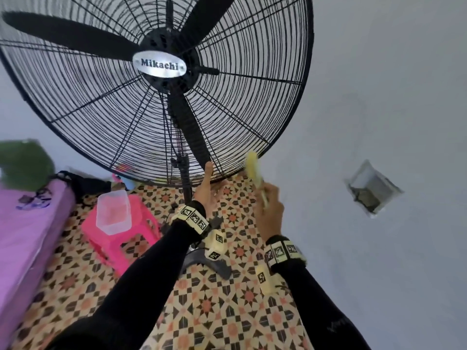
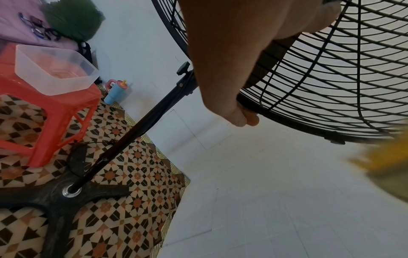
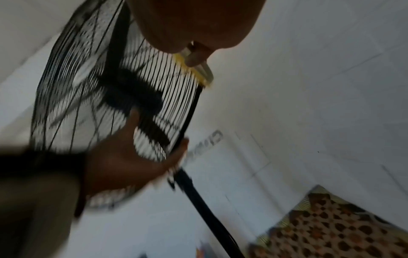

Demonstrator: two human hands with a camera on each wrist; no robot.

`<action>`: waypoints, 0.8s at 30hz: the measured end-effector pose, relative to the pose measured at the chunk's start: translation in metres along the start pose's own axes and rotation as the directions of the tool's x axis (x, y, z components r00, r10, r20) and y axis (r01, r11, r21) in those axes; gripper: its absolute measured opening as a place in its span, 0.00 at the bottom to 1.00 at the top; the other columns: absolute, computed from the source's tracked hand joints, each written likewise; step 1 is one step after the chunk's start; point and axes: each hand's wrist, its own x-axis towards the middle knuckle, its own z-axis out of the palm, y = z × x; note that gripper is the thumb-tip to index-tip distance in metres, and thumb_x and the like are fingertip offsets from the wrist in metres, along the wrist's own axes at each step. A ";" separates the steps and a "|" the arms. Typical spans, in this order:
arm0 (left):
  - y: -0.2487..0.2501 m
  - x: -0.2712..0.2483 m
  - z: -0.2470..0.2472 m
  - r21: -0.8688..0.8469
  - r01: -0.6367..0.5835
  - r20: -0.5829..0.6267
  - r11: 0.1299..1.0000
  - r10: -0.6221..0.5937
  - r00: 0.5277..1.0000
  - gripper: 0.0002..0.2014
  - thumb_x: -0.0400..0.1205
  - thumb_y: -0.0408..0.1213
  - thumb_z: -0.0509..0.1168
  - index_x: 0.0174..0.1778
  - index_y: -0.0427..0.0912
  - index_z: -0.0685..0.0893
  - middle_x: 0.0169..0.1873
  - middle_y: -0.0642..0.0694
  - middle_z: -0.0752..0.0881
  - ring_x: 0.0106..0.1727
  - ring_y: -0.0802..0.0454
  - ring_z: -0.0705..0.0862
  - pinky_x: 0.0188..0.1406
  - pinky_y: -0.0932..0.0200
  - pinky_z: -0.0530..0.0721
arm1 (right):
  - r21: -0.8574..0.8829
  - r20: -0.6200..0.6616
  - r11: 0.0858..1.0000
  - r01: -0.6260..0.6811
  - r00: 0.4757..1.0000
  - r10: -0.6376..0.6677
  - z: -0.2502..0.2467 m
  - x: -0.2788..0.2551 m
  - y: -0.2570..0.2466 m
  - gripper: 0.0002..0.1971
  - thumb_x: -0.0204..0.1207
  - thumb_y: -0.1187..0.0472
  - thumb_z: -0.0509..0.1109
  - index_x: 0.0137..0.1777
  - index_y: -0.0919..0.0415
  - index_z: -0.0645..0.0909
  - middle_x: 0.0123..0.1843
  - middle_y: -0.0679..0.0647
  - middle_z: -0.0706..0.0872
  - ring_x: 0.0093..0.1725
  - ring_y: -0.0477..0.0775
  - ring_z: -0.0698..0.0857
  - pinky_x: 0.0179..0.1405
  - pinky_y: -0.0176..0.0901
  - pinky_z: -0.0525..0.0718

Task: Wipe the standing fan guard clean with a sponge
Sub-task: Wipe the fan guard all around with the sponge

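A big black standing fan fills the head view, its wire guard [image 1: 242,102] round three black blades and a silver Mikachi badge. My left hand [image 1: 207,188] grips the guard's bottom rim [image 2: 287,118], thumb up against the wires and fingers curled under the rim. My right hand [image 1: 269,205] holds a yellow sponge [image 1: 252,165] upright against the lower right edge of the guard. In the right wrist view the sponge [image 3: 198,73] is pinched between thumb and fingers and touches the rim; that view is blurred.
The fan pole [image 2: 137,127] runs down to a black cross base [image 2: 55,200] on patterned floor tiles. A pink stool [image 1: 121,236] carries a clear plastic tub [image 1: 113,210]. A purple bed [image 1: 25,236] lies left; a grey wall with a recessed box [image 1: 374,190] stands right.
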 end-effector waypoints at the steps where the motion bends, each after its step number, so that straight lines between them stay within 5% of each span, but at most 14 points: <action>1: 0.002 -0.003 0.002 -0.016 -0.002 0.005 1.000 0.002 1.000 0.47 0.68 0.71 0.76 0.72 0.37 0.83 0.54 0.39 0.93 0.59 0.47 0.91 0.62 0.56 0.87 | 0.055 -0.113 0.998 -0.039 0.993 0.045 -0.006 0.012 -0.008 0.10 0.90 0.63 0.64 0.65 0.49 0.72 0.50 0.51 0.90 0.27 0.39 0.83 0.23 0.33 0.82; 4: 0.003 -0.007 0.003 -0.058 -0.006 -0.010 0.998 0.006 1.000 0.45 0.66 0.70 0.76 0.72 0.41 0.82 0.60 0.38 0.90 0.65 0.44 0.89 0.59 0.55 0.87 | 0.052 -0.249 0.998 -0.031 0.968 0.043 -0.004 0.033 -0.018 0.20 0.90 0.63 0.65 0.80 0.61 0.71 0.60 0.43 0.88 0.33 0.28 0.84 0.31 0.25 0.83; 5: 0.003 -0.008 0.003 -0.058 -0.007 -0.011 0.998 0.006 1.000 0.45 0.66 0.71 0.76 0.72 0.42 0.81 0.63 0.38 0.89 0.66 0.43 0.88 0.58 0.55 0.88 | -0.019 -0.208 1.000 -0.002 0.978 -0.002 0.002 0.028 -0.018 0.22 0.91 0.61 0.64 0.83 0.57 0.71 0.56 0.39 0.89 0.31 0.32 0.85 0.29 0.30 0.86; 7: 0.003 -0.009 0.004 -0.043 -0.003 -0.013 0.999 0.002 1.000 0.45 0.66 0.72 0.74 0.71 0.44 0.82 0.62 0.38 0.89 0.64 0.44 0.89 0.56 0.55 0.88 | -0.121 0.002 0.989 0.086 0.996 -0.086 0.015 0.008 -0.004 0.24 0.91 0.60 0.63 0.86 0.50 0.69 0.57 0.51 0.92 0.32 0.40 0.87 0.33 0.46 0.91; 8: 0.003 -0.009 0.004 -0.033 0.001 -0.017 0.999 -0.001 1.000 0.44 0.67 0.73 0.73 0.70 0.43 0.82 0.59 0.39 0.90 0.60 0.45 0.90 0.54 0.56 0.88 | -0.153 0.138 0.975 0.160 0.981 -0.139 0.018 -0.003 0.004 0.26 0.90 0.63 0.63 0.87 0.49 0.67 0.66 0.57 0.89 0.44 0.45 0.91 0.43 0.52 0.93; 10: 0.004 -0.008 0.005 -0.016 0.001 -0.008 1.000 -0.001 1.000 0.41 0.70 0.74 0.71 0.65 0.41 0.86 0.51 0.42 0.89 0.49 0.50 0.88 0.46 0.58 0.87 | -0.200 0.358 0.919 0.339 0.899 -0.253 0.019 -0.012 0.010 0.32 0.86 0.71 0.64 0.88 0.52 0.66 0.81 0.55 0.79 0.74 0.49 0.83 0.67 0.63 0.86; 11: 0.003 -0.007 0.005 -0.007 0.000 -0.004 1.000 0.000 1.000 0.41 0.71 0.75 0.70 0.64 0.40 0.87 0.48 0.43 0.88 0.46 0.51 0.87 0.43 0.59 0.87 | -0.206 0.402 0.899 0.386 0.871 -0.283 0.016 -0.010 0.009 0.32 0.85 0.73 0.64 0.87 0.53 0.66 0.82 0.53 0.77 0.76 0.50 0.81 0.69 0.64 0.85; 14: 0.002 -0.009 0.005 -0.015 0.015 -0.005 1.000 -0.015 1.000 0.46 0.68 0.74 0.73 0.72 0.41 0.83 0.58 0.41 0.90 0.55 0.48 0.90 0.45 0.60 0.88 | -0.192 0.212 0.924 0.331 0.933 -0.290 0.002 0.002 0.002 0.26 0.87 0.70 0.66 0.84 0.59 0.72 0.75 0.59 0.84 0.58 0.53 0.90 0.57 0.46 0.91; 16: 0.003 -0.012 0.005 -0.047 0.001 -0.015 0.999 -0.001 1.000 0.44 0.72 0.71 0.72 0.76 0.42 0.79 0.63 0.39 0.89 0.63 0.46 0.90 0.49 0.58 0.89 | -0.123 -0.065 0.980 0.155 0.984 -0.164 -0.009 0.013 -0.001 0.20 0.89 0.63 0.64 0.81 0.60 0.76 0.72 0.58 0.86 0.60 0.50 0.89 0.60 0.37 0.88; 18: 0.004 -0.014 0.003 -0.068 -0.009 -0.016 0.998 0.008 1.000 0.40 0.77 0.68 0.69 0.77 0.41 0.79 0.64 0.38 0.88 0.65 0.45 0.89 0.52 0.58 0.88 | -0.071 -0.272 0.996 0.045 0.960 -0.063 -0.014 0.024 -0.004 0.16 0.89 0.57 0.66 0.72 0.62 0.82 0.66 0.55 0.87 0.63 0.47 0.85 0.62 0.39 0.86; 22: 0.006 -0.016 0.004 -0.078 0.014 -0.020 0.997 -0.015 1.000 0.45 0.74 0.69 0.71 0.80 0.41 0.75 0.64 0.38 0.88 0.66 0.44 0.88 0.53 0.57 0.87 | 0.033 -0.331 0.992 -0.123 0.935 0.127 -0.006 0.034 -0.008 0.10 0.87 0.56 0.71 0.62 0.59 0.86 0.53 0.47 0.90 0.49 0.32 0.86 0.47 0.36 0.87; 24: 0.006 -0.014 0.004 -0.061 0.016 -0.014 0.998 -0.017 1.000 0.47 0.70 0.70 0.72 0.78 0.40 0.77 0.64 0.38 0.89 0.67 0.44 0.88 0.53 0.58 0.87 | 0.184 -0.327 0.958 -0.220 0.906 0.270 -0.008 0.037 -0.006 0.09 0.86 0.58 0.72 0.63 0.60 0.84 0.53 0.52 0.91 0.45 0.42 0.91 0.40 0.39 0.90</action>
